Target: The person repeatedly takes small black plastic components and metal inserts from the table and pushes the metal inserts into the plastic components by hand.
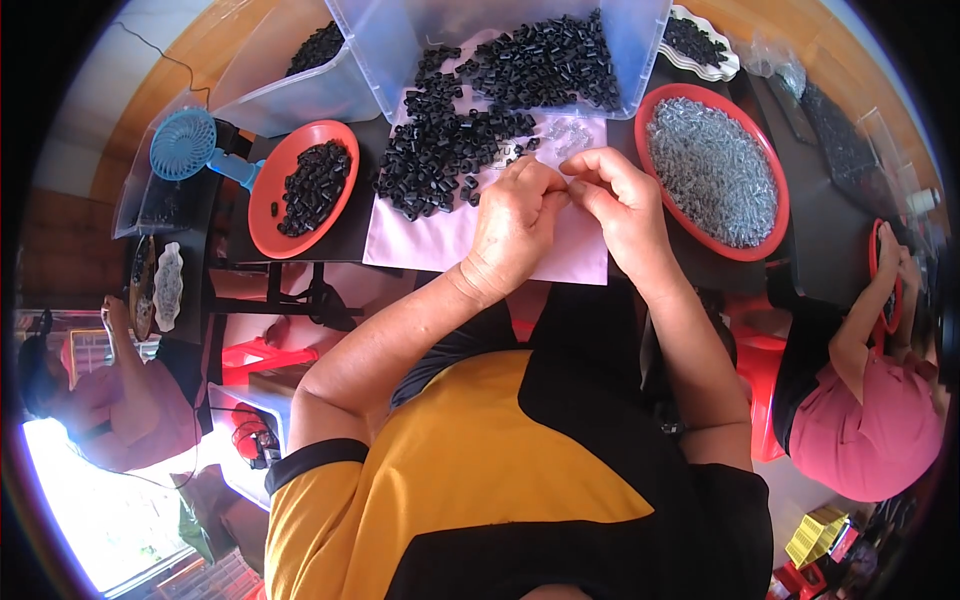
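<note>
My left hand [515,220] and my right hand [628,205] meet over the pink cloth [400,238]. Both are closed, thumbs and forefingers pinched together tip to tip; whatever lies between them is too small or hidden to name. Just beyond and left of the fingers spreads a pile of small black tubular plastic pieces [425,165]. It runs back into a clear plastic bin [640,50], where more black pieces lie. A few small clear pieces [568,137] rest on the cloth right behind my fingertips.
To the right stands a red oval tray [783,190] heaped with clear pieces; to the left, a red tray [262,215] with black pieces. A blue fan [183,145] stands beyond it. A white scalloped dish [728,68] sits at far right. People in pink work on both sides.
</note>
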`<state>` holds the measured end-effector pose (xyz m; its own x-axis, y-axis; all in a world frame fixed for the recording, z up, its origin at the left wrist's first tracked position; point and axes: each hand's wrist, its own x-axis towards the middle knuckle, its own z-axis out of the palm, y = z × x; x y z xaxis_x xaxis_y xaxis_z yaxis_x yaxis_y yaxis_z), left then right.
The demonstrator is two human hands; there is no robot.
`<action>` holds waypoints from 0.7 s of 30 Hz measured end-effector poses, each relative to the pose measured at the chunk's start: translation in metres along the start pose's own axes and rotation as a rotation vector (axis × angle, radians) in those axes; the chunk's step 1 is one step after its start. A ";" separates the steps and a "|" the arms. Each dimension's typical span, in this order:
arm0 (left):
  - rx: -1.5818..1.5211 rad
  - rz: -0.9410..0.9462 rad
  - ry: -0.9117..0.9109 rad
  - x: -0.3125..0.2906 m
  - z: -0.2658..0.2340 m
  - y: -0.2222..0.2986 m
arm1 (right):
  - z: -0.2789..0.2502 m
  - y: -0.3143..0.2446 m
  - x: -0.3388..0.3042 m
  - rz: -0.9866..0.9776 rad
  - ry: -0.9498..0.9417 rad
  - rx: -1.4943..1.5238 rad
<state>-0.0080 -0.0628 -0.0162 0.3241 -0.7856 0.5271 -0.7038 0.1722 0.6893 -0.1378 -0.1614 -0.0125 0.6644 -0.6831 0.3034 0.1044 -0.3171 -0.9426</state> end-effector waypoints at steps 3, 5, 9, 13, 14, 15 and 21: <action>-0.195 -0.148 0.029 -0.006 0.002 0.001 | 0.001 -0.006 0.001 0.090 -0.021 0.083; -0.245 -0.173 0.047 -0.007 0.001 0.004 | 0.002 -0.012 0.002 0.159 -0.019 0.164; -0.402 -0.257 0.053 -0.006 -0.006 0.017 | 0.000 -0.021 0.001 0.311 -0.021 0.340; -0.424 -0.167 0.094 -0.007 -0.004 0.016 | -0.002 -0.032 0.002 0.338 0.008 0.391; -0.351 -0.095 0.116 -0.006 -0.004 0.013 | -0.003 -0.033 0.003 0.352 0.011 0.411; -0.277 -0.023 0.138 -0.005 -0.005 0.012 | -0.003 -0.034 0.003 0.366 0.014 0.432; -0.013 0.179 0.132 -0.005 -0.012 0.009 | -0.002 -0.031 0.002 0.359 -0.010 0.374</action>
<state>-0.0086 -0.0502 -0.0071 0.2754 -0.6576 0.7013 -0.7495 0.3099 0.5850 -0.1409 -0.1539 0.0175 0.7137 -0.6987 -0.0484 0.1245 0.1945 -0.9730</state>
